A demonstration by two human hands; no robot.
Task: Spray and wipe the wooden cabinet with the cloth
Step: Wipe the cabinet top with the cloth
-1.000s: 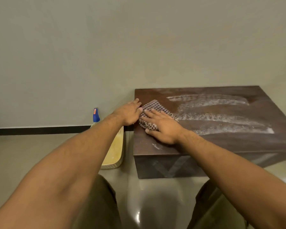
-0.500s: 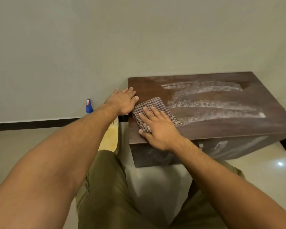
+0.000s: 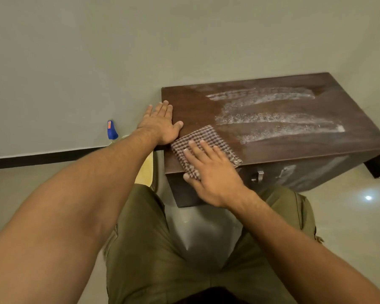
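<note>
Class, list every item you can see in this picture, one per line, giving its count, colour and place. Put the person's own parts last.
Dark brown wooden cabinet: one, against the wall, top streaked white.
Brown-and-white checked cloth: one, near-left corner of the cabinet top.
Blue-capped spray bottle: one, on the floor by the wall, left of the cabinet.
Pale yellow object: one, on the floor beside the cabinet, partly hidden.
Left hand: flat on the cabinet's left edge.
Right hand: flat on the cloth.
Olive trousers: bottom centre.

Both forearms are seen bare, with no sleeve, watch or ring on the left hand (image 3: pixel 160 126) or the right hand (image 3: pixel 213 174). The legs are covered by olive-green trousers (image 3: pixel 154 255) of plain cloth; a side pocket flap with a button is seen on the right leg.
</note>
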